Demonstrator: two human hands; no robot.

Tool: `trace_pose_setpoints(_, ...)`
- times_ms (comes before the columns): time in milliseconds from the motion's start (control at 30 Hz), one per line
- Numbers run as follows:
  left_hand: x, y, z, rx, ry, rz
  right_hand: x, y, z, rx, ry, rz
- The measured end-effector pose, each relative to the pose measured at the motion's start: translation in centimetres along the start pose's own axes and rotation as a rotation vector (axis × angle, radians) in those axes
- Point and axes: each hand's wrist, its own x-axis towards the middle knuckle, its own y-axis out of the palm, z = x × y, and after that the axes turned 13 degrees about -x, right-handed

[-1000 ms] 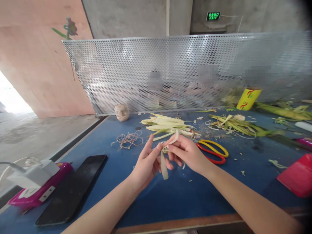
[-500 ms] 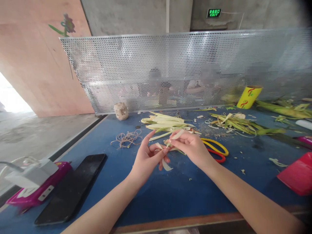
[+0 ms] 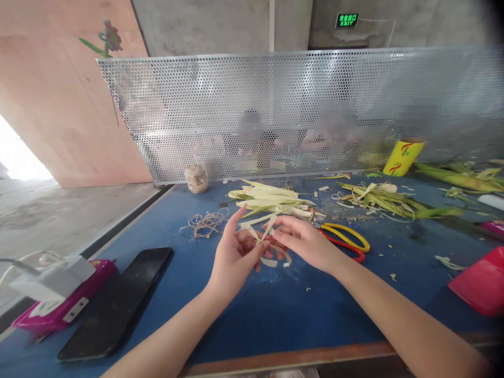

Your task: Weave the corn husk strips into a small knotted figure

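Pale corn husk strips (image 3: 269,228) cross between my two hands, in front of a pile of husks. My left hand (image 3: 236,247) pinches them where they meet, thumb pressed against the fingers and the index finger raised. My right hand (image 3: 301,239) has its thumb and fingertips closed on the strips from the other side. Loose strip ends stick up and hang beneath the fingers. Behind lies the husk pile (image 3: 271,198). Scissors (image 3: 346,239) with one yellow and one red handle rest just right of my right hand, their blades partly hidden.
Left on the blue table (image 3: 307,320) lie a tangle of twine (image 3: 205,224), a black phone (image 3: 118,302) and a purple power strip (image 3: 65,315). A pale block (image 3: 196,178), green husk scraps (image 3: 381,202), a yellow roll (image 3: 403,157) and a red object (image 3: 480,283) lie around. People sit behind the perforated screen (image 3: 220,115).
The husk strips have been turned between my fingers, their ends now pointing up and down in new directions. My right hand has shifted slightly, with more of the scissors showing than half a second ago.
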Motion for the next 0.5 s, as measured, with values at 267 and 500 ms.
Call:
trace_pose_setpoints(267,0.4,-0.3,-0.3,0.020,0.038,-0.041,-0.2,-0.7,-0.4,-0.156,0.086,0.066)
trace_pose_setpoints(500,0.5,-0.3,-0.7,-0.058,0.005,-0.087,-0.4,-1.2,0.1,-0.137,0.129,0.148)
